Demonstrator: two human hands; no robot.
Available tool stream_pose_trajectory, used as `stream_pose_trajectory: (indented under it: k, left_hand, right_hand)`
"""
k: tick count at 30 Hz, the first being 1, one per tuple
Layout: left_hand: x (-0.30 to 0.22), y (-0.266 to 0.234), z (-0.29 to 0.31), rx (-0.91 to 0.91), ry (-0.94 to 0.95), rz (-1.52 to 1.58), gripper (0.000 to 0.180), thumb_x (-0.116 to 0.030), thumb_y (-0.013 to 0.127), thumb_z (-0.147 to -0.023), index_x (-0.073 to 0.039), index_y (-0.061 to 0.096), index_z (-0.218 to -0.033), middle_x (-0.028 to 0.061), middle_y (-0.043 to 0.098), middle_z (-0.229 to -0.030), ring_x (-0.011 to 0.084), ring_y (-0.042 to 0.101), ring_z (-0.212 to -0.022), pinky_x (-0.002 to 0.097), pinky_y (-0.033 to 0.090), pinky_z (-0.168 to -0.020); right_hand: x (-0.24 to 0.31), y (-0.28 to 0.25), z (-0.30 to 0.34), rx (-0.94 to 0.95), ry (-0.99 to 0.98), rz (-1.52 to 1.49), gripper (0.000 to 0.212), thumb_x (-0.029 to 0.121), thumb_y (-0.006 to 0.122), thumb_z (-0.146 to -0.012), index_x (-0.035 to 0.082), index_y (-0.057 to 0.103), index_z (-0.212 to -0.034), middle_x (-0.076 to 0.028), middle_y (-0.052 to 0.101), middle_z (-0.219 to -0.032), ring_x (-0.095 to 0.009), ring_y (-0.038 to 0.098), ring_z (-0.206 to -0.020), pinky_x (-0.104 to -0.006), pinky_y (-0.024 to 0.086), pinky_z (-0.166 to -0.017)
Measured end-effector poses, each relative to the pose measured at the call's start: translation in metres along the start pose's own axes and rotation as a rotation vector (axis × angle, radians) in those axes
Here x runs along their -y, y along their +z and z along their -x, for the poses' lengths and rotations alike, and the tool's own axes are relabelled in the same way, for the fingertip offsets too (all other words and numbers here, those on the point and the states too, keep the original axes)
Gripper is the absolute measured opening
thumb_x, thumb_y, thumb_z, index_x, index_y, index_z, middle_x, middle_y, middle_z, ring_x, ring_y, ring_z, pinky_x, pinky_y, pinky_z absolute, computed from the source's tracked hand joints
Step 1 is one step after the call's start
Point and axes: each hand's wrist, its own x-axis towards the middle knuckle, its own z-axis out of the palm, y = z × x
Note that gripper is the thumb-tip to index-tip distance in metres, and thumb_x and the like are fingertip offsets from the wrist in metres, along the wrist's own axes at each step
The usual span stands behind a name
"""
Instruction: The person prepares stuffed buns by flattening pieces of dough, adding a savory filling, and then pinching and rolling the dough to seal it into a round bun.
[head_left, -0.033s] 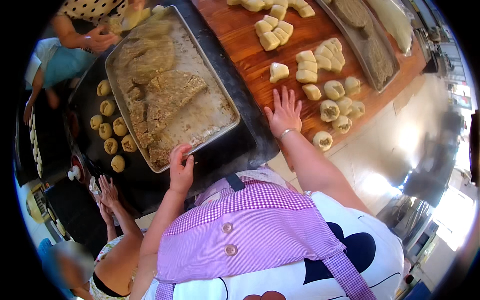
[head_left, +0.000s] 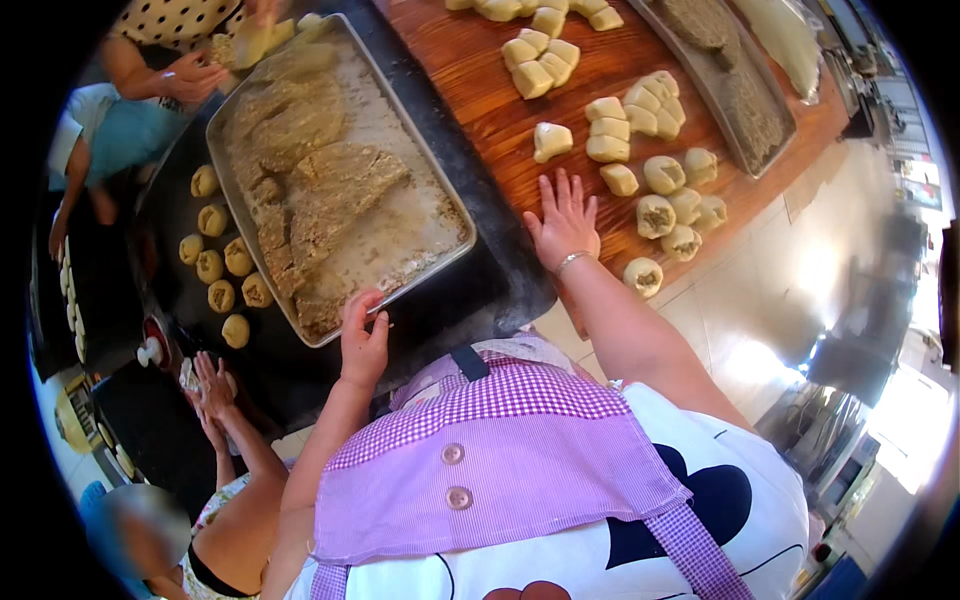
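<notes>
The left hand (head_left: pixel 365 340) pinches the near rim of the metal tray (head_left: pixel 455 215), where crumbly brown filling (head_left: pixel 320 190) lies roughly half scooped away. The right hand (head_left: pixel 565 225) rests flat, fingers spread, on the wooden board (head_left: pixel 470 70). Several soft pale dough pieces (head_left: pixel 665 215) are already filled; others (head_left: pixel 540 65) remain plain. Rounded balls (head_left: pixel 222 296) sit on a dark tray (head_left: pixel 170 200).

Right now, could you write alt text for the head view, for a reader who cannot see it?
A person in a purple checked apron grips the near corner of a metal tray of brown crumbly filling with the left hand, while the right hand lies flat on a wooden board beside pale dough pieces. Other people's hands work at the left.
</notes>
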Motion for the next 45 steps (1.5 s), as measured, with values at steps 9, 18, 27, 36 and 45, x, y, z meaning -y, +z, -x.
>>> stream_pose_trajectory:
  k: [9,18,27,36,45]
  left_hand:
    - [-0.006,0.018,-0.006,0.166,0.045,-0.063,0.025,0.002,0.057,-0.087,-0.004,0.059,-0.111,0.0104,0.056,-0.117,0.0230,0.056,-0.108,0.0313,0.046,-0.090]
    - [-0.022,0.026,-0.005,0.256,0.077,-0.112,0.028,0.000,0.059,-0.085,-0.004,0.057,-0.113,0.0097,0.057,-0.114,0.0220,0.056,-0.104,0.0317,0.045,-0.089]
    - [-0.026,0.027,0.014,0.228,0.098,-0.098,0.028,-0.001,0.060,-0.087,-0.005,0.057,-0.114,0.0093,0.056,-0.115,0.0217,0.056,-0.104,0.0315,0.046,-0.089]
    - [-0.019,0.022,0.035,0.190,0.103,-0.147,0.027,0.001,0.061,-0.085,-0.004,0.058,-0.112,0.0108,0.056,-0.115,0.0232,0.057,-0.103,0.0321,0.048,-0.088]
    - [-0.005,0.031,0.041,0.167,0.020,-0.040,0.027,-0.001,0.059,-0.087,-0.002,0.058,-0.114,0.0117,0.055,-0.115,0.0238,0.059,-0.104,0.0328,0.048,-0.091]
  right_hand:
    - [-0.037,0.007,0.039,0.009,0.059,-0.080,0.063,0.040,0.044,-0.095,0.012,0.030,-0.149,-0.013,0.017,-0.159,-0.037,0.013,-0.146,-0.0589,0.013,-0.115]
    - [0.007,0.007,0.042,0.108,-0.099,-0.029,0.074,0.053,0.044,-0.095,0.015,0.020,-0.153,-0.009,0.011,-0.161,-0.032,0.005,-0.149,-0.0497,0.008,-0.119]
    - [-0.014,-0.001,0.008,0.020,-0.066,-0.085,0.070,0.052,0.037,-0.097,0.015,0.019,-0.154,-0.010,0.011,-0.161,-0.033,0.010,-0.148,-0.0508,0.013,-0.118]
    - [-0.043,-0.001,0.017,0.020,-0.057,0.016,0.066,0.040,0.048,-0.095,0.014,0.026,-0.151,-0.006,0.016,-0.160,-0.029,0.011,-0.148,-0.0536,0.011,-0.117]
    - [-0.054,0.026,0.079,-0.210,0.399,-0.377,0.054,0.014,0.069,-0.081,-0.001,0.047,-0.128,-0.021,0.052,-0.129,-0.034,0.048,-0.122,-0.0415,0.039,-0.104]
